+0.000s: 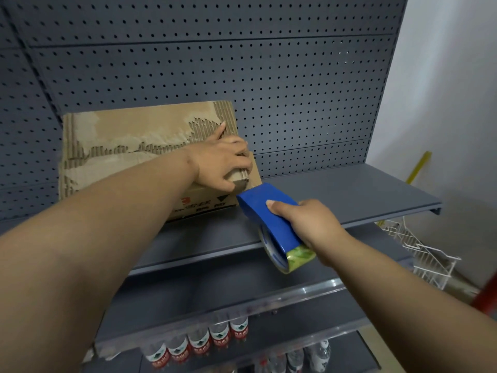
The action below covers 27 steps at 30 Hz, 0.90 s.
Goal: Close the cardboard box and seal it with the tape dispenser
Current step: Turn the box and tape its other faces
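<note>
A worn cardboard box point(129, 141) sits on the grey shelf point(336, 195), its top flaps down and their paper skin torn. My left hand point(224, 162) presses on the box's top right corner, thumb hooked over the front edge and fingers curled over the right side. My right hand point(304, 222) grips a blue tape dispenser point(266, 219) with a tape roll at its lower end. The dispenser's front tip touches the box's right front corner, just below my left hand.
A grey pegboard wall point(269, 90) backs the shelf. Lower shelves carry several water bottles point(212, 337). A white wire rack point(419, 251) and a yellow stick point(418, 168) stand at the right by a white wall.
</note>
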### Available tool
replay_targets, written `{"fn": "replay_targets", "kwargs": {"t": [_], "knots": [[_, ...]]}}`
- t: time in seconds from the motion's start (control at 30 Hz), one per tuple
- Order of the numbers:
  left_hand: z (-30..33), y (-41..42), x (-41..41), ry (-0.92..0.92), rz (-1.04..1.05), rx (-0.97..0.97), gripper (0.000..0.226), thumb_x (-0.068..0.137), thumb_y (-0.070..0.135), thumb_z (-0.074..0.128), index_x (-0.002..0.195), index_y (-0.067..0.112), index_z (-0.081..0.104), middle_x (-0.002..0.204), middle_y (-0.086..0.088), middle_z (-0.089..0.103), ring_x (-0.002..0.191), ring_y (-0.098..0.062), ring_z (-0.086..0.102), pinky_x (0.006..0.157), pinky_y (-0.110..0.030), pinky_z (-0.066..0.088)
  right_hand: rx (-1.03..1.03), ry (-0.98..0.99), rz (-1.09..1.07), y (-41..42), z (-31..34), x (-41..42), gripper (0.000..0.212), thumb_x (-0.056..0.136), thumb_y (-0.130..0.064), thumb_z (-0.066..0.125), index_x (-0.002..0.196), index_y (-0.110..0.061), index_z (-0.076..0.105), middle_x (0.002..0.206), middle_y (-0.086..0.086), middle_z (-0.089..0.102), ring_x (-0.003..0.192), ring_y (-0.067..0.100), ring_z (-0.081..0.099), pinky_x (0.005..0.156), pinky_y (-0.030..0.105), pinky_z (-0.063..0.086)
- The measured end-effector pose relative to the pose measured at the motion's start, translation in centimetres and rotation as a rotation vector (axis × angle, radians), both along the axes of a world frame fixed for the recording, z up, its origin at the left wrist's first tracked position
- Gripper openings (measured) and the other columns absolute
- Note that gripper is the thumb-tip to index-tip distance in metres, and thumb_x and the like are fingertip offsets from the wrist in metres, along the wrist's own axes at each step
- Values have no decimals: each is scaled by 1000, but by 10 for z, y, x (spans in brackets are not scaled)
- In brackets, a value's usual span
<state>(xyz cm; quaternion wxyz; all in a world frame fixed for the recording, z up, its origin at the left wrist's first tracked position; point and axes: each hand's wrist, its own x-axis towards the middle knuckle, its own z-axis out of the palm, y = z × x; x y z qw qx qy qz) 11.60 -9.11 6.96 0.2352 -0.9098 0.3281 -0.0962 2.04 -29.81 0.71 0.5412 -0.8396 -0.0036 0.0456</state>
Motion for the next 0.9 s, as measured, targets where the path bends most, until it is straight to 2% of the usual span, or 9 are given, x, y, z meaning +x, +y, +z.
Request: {"fn": "replay_targets", "kwargs": {"t": [0.1,0.17,0.23,0.37,0.5,0.57,0.67,0.73,0.9], "knots": [[-1,2,1,0,-7,-1,36,92,45,36,122,30,49,133,-2,40,142,-19,10,107,-57,-19,-60,11,10,-1,9,7,41,80,-47,65,68,-10,52,67,4,54,58,18,51,54,28,37],[-4,1,0,-2,0,-47,35,96,45,27,113,30,54,128,1,45,141,-15,12,108,-59,-17,-94,7,21,1,13,11,40,79,-47,65,69,-10,54,67,4,55,60,19,53,58,28,39],[-10,4,-1,-18,4,-78,32,97,45,28,104,30,56,121,5,48,141,-13,14,107,-58,-20,-137,-2,37,8,17,14,40,80,-48,65,69,-11,55,67,3,54,62,20,52,59,28,38],[-20,15,-4,-90,-30,-81,36,90,54,37,102,29,61,114,7,52,137,-14,23,106,-59,-17,-201,-38,28,19,16,18,44,78,-50,65,62,-12,48,60,1,47,53,17,44,51,29,31],[-22,16,-3,-126,-22,-62,44,88,59,30,101,29,60,112,7,50,135,-13,25,106,-61,-15,-175,-37,2,24,3,15,45,79,-52,63,66,-11,48,63,3,50,55,18,48,51,28,34],[-22,15,-3,-152,-28,-48,46,88,59,26,101,29,59,106,7,48,132,-14,28,107,-62,-13,-182,-48,-4,26,0,14,47,78,-54,62,66,-12,47,62,2,49,55,18,48,52,28,35],[-23,15,-2,-154,-29,-70,41,90,56,32,99,26,60,93,9,37,128,-14,32,108,-61,-11,-183,-32,1,26,1,13,48,78,-55,62,68,-11,47,63,3,49,56,19,48,53,28,35],[-24,12,0,-154,-22,-90,39,90,55,36,97,25,61,92,10,35,126,-14,33,109,-61,-11,-198,-30,2,24,-2,13,48,78,-54,62,67,-10,46,62,4,47,56,20,47,53,28,34],[-19,10,2,-165,0,-114,39,90,54,37,92,23,61,101,7,49,126,-12,32,108,-59,-12,-237,-7,3,33,-26,4,54,79,-54,63,57,-13,36,53,1,37,49,17,39,46,28,28]]}}
